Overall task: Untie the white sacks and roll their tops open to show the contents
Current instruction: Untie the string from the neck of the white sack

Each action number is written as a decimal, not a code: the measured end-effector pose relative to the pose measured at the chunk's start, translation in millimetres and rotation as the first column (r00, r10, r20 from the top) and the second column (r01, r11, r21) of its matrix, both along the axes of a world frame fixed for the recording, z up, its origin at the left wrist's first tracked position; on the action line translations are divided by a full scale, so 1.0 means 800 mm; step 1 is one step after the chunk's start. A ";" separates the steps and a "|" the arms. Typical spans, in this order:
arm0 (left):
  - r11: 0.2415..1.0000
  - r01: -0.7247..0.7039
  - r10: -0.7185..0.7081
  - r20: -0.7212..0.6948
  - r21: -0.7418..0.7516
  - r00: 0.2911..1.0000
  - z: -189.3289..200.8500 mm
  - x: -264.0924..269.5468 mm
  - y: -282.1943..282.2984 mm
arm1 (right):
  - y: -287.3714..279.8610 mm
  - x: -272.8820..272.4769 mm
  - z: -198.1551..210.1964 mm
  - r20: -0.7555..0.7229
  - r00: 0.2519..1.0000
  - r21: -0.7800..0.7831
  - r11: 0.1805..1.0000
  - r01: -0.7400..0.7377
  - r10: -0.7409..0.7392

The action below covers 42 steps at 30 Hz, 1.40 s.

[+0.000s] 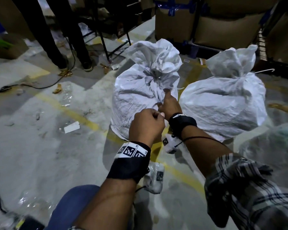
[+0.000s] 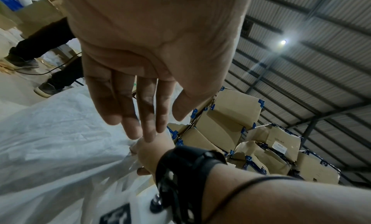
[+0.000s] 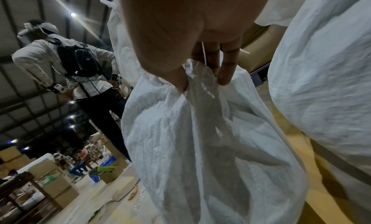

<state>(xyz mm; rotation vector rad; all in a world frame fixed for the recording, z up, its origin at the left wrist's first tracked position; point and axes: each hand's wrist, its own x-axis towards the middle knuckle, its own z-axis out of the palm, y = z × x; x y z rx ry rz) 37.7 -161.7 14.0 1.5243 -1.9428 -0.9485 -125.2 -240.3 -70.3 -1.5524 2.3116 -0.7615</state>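
Observation:
Two white woven sacks stand tied on the floor. The near sack (image 1: pixel 140 90) has a bunched neck (image 1: pixel 155 77); the other sack (image 1: pixel 223 103) sits to its right, tied with a white cord (image 1: pixel 263 70). My right hand (image 1: pixel 168 100) pinches a fold of the near sack's fabric (image 3: pixel 200 116) just below the neck, thumb against fingers (image 3: pixel 226 71). A thin white tie strand (image 3: pixel 204 54) runs between those fingers. My left hand (image 1: pixel 146 125) hovers just behind the right one, fingers (image 2: pixel 144 116) straight, their tips touching the back of the right hand, holding nothing.
Another person's legs (image 1: pixel 60 39) stand at the back left beside a black metal stand (image 1: pixel 106 39). Stacked cardboard boxes (image 1: pixel 223 22) line the back. A black cable (image 1: pixel 40 87), a paper scrap (image 1: pixel 71 127) and litter lie on the floor. A clear plastic bag (image 1: pixel 273 146) sits at the right.

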 end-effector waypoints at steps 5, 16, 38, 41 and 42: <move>0.990 0.035 -0.046 -0.080 -0.136 0.996 0.013 -0.003 0.008 | 0.071 0.009 0.023 -0.005 1.000 -0.012 0.999 -0.029 0.029; 0.644 0.549 -0.477 0.281 -0.533 0.833 0.038 -0.026 0.078 | 0.328 -0.013 0.064 -0.035 0.999 0.094 0.996 0.003 0.000; 0.400 0.854 -0.705 0.483 -0.334 0.519 -0.001 -0.092 0.142 | 0.482 -0.081 0.122 -0.169 0.967 -0.312 0.941 0.131 -0.190; 0.367 0.872 -0.754 0.446 -0.323 0.482 -0.004 -0.096 0.148 | 0.461 -0.097 0.115 0.013 0.986 -0.332 0.930 0.159 -0.164; 0.367 0.873 -0.766 0.429 -0.321 0.480 -0.004 -0.097 0.148 | 0.457 -0.099 0.111 0.066 0.989 -0.315 0.938 0.147 -0.133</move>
